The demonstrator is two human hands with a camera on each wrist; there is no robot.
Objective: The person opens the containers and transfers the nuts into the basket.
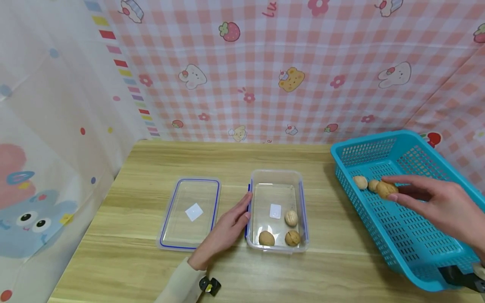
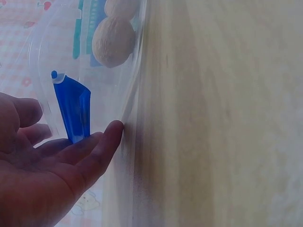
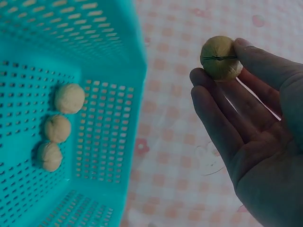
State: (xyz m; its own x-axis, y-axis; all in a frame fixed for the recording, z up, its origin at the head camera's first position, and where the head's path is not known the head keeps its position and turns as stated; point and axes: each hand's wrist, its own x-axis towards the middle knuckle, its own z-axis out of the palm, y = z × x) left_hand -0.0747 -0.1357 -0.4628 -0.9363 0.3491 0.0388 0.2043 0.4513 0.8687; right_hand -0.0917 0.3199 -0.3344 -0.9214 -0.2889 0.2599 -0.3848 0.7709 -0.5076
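Observation:
My right hand (image 1: 447, 206) pinches a walnut (image 3: 220, 57) between thumb and fingertips, above the blue plastic basket (image 1: 363, 216). Three more walnuts lie together along one side of the basket floor, among them a pale walnut (image 3: 70, 98). On the table my left hand (image 1: 225, 231) rests its fairly straight fingers against the left side of a clear plastic box (image 1: 274, 176), by its blue clip (image 2: 73, 109). Inside that box are three walnuts near the front and right side, one walnut (image 1: 267, 238) in the front left corner.
A clear lid (image 1: 189, 195) with a blue seal lies flat on the wooden table (image 1: 182, 158), left of the box. Behind the table hangs a pink checked cloth (image 1: 242, 63), and a white patterned cloth (image 1: 57, 105) hangs on the left.

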